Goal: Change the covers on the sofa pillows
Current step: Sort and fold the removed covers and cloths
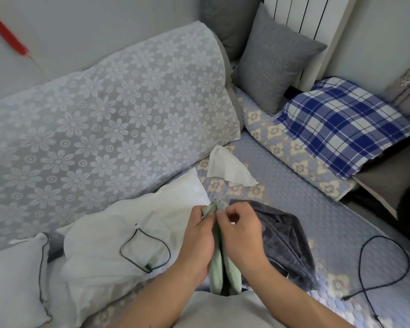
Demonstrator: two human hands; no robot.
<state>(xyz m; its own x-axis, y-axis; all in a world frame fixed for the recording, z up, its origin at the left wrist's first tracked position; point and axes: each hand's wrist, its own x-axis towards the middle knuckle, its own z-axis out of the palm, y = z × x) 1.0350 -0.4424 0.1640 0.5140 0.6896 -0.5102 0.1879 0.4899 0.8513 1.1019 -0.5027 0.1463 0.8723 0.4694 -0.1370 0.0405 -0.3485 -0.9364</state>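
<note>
Pale green cover [219, 261] — soft cloth, bunched into two long folds that hang from the hands down toward the person's lap, its top corner crumpled and sticking up just above the fingers. Held over the front edge of the sofa seat, between the white pillow and the grey cloth.

Left hand [198, 235] — closed on the left fold near the top, thumb and fingers pinching the cloth.

Right hand [240, 229] — fingertips pressed together on the same top corner, touching the left hand's fingers; the cover runs down between the two palms.

Bare white pillow [118, 237] — uncovered, wrinkled, lying on the seat just left of the hands, a thin dark cord loop [145, 250] resting on it.

Dark grey cover [287, 242] — crumpled in a heap on the seat, just right of the hands.

White cloth [227, 170] — small, folded to a rough triangle, lying farther back on the quilted seat pad [317, 204].

Large floral back cushion [109, 119] — pale, daisy-patterned, leaning along the sofa back.

Grey pillow [272, 65] — upright in the corner; blue plaid pillow [346, 124] lying flat beside it.

Black cable [384, 263] — looped on the seat, well right of the hands.
</note>
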